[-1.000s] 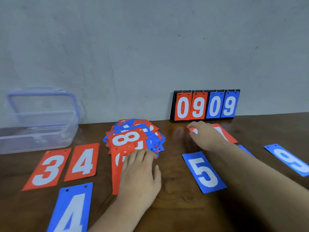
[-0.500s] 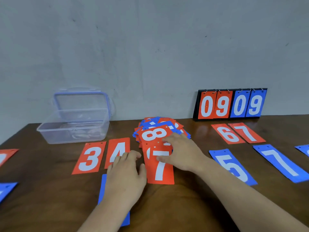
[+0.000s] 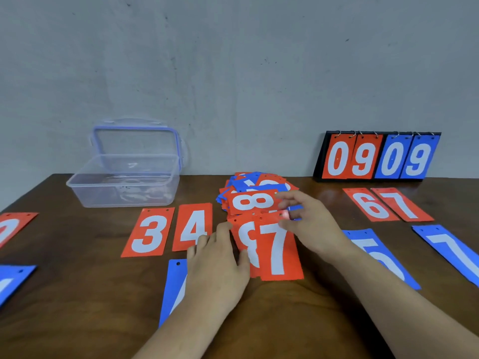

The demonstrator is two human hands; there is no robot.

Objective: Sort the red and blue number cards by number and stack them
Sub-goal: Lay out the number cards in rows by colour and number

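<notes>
A person's right grip (image 3: 308, 226) pinches the top edge of a red 7 card (image 3: 278, 251) between thumb and fingers. That card overlaps a red 8 card (image 3: 245, 244) on the brown surface (image 3: 285, 320), just in front of a mixed pile of red and blue cards (image 3: 255, 187). The left grip (image 3: 215, 270) lies flat with fingers straight, its thumb touching the red 8 card.

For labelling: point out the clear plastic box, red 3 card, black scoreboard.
clear plastic box (image 3: 124, 194): head view, front wall.
red 3 card (image 3: 148, 233): head view, card's middle.
black scoreboard (image 3: 363, 159): head view, red 9 panel.
</notes>
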